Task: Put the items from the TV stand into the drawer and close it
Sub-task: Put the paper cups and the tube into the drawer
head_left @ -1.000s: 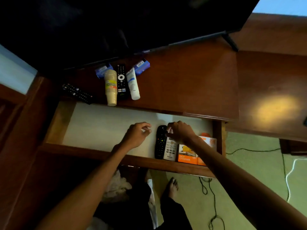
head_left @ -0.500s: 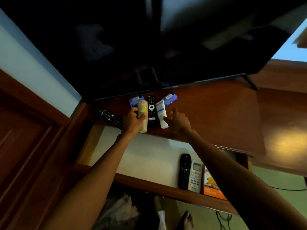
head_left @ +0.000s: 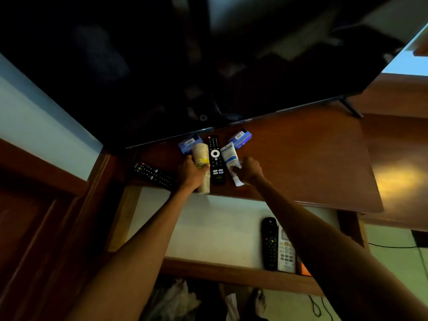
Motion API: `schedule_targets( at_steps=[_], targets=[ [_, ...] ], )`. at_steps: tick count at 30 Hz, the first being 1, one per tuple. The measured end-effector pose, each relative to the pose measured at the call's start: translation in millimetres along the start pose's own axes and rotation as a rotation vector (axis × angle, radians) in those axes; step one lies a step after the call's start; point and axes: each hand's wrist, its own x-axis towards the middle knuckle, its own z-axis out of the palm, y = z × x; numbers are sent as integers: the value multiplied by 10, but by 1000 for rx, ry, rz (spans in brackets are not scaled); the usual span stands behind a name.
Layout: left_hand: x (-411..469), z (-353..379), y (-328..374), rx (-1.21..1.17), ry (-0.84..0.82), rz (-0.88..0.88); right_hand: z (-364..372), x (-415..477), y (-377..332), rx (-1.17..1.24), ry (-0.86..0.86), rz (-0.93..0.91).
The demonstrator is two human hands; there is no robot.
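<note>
On the wooden TV stand (head_left: 301, 163), under the television, lie a stack of paper cups (head_left: 202, 156), a black remote (head_left: 215, 158), a white tube (head_left: 229, 158), two blue boxes (head_left: 188, 142) (head_left: 240, 137) and another black remote (head_left: 155, 175) at the left. My left hand (head_left: 193, 173) is closed around the cup stack. My right hand (head_left: 249, 170) grips the white tube. The open drawer (head_left: 220, 228) below holds a black remote (head_left: 269, 243), a white remote (head_left: 286, 253) and an orange box (head_left: 303, 269), partly hidden by my right arm.
The television (head_left: 208, 66) hangs low over the back of the stand. A wooden wall panel (head_left: 46, 216) flanks the drawer on the left. Cables (head_left: 393, 247) trail on the green floor at the right. A plastic bag (head_left: 176, 302) and my foot (head_left: 260, 302) are below the drawer front.
Both hands left the drawer and rose to the stand top. The left hand closed on the cup stack, then the right hand took hold of the white tube.
</note>
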Motion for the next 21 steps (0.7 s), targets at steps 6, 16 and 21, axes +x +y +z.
schedule_targets(
  at_steps=[6,16,21],
  targets=[
    [-403,-71,-34,-130,-50,165,-181,-377,351,123,40,-20],
    [-1482,323,-401,-117,-316,365,-280,-1425,1236,283,-23,-49],
    [-1669,566,-578,-23,-367,362,-71,-1729,1581,316,-28,-60]
  ],
)
